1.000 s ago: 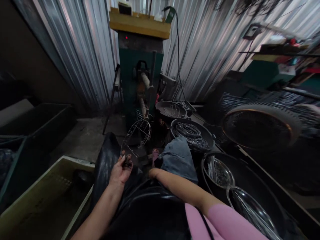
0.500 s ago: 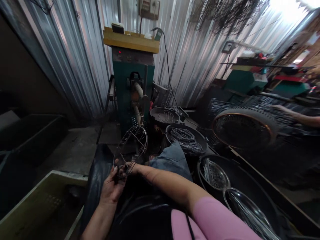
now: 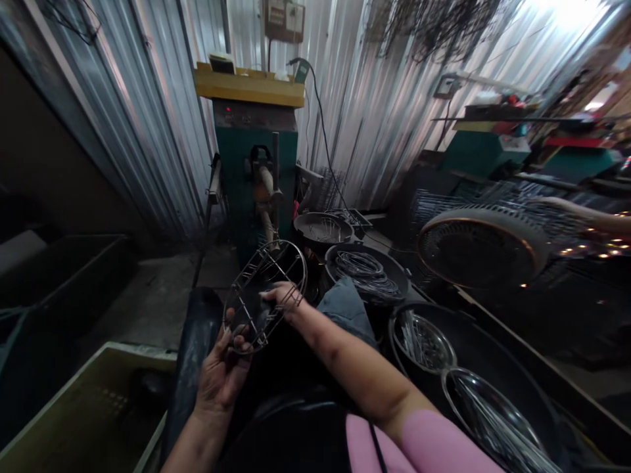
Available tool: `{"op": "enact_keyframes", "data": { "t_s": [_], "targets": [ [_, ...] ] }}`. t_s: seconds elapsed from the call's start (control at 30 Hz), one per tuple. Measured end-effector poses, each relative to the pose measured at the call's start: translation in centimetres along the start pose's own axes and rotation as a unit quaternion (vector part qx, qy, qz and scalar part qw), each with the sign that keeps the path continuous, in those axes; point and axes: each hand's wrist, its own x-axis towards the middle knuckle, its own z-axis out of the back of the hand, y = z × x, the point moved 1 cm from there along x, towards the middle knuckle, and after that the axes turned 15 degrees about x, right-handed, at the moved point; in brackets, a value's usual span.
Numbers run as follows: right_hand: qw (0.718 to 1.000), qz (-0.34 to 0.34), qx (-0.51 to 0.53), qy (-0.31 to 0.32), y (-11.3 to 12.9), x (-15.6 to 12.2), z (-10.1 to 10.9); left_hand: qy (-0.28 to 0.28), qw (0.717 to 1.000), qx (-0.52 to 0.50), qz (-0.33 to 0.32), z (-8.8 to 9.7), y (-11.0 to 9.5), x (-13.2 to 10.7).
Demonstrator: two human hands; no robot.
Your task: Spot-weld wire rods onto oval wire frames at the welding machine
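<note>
A round wire basket frame (image 3: 251,315), made of two metal rings joined by short rods, tilts in front of me below the green machine. My left hand (image 3: 227,358) is closed around its lower left edge, thumb and fingertips on the wire. My right hand (image 3: 284,295) reaches among the wires from the right, its fingers bent together and pointing left. Wires of the frame cross in front of that wrist, and what its fingertips hold is too dark to make out. Just beyond the frame's upper ring is the lower electrode arm (image 3: 269,226) of the machine.
The green machine (image 3: 231,171) has a yellow top shelf. To the right are a pan of wire rings (image 3: 362,272), a bowl of short rods (image 3: 424,341) and a bowl of long rods (image 3: 493,407). A fan (image 3: 480,246) stands near another person's arm and sparks. A yellowish crate (image 3: 98,374) sits at left.
The wire frame has turned so its open rings face me more, and its upper end has swung right. My right hand has moved up and right from the left hand. Sparks have appeared at far right.
</note>
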Motion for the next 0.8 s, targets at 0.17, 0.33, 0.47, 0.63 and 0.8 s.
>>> {"op": "enact_keyframes", "data": {
  "t_s": [0.17,0.33,0.47,0.63,0.8],
  "targets": [
    [0.982,0.089,0.132,-0.098,2.8,-6.1,7.3,0.021,1.0,0.007,-0.018,-1.0,0.2,-0.3],
    [0.966,0.045,0.003,-0.255,-1.7,-12.7,14.5,0.005,0.996,0.079,-0.038,-0.3,0.3,3.1],
    [0.946,-0.035,-0.036,-0.32,-4.0,-15.3,16.9,-0.062,0.983,0.169,0.018,1.4,2.5,5.1],
    [0.933,-0.007,-0.186,-0.307,-1.9,-18.4,17.8,-0.085,0.971,0.208,0.086,1.4,6.8,1.7],
    [0.922,-0.106,-0.355,-0.114,-4.8,-20.2,17.6,-0.019,0.971,0.222,0.087,-0.3,6.6,0.1]
  ]
}}
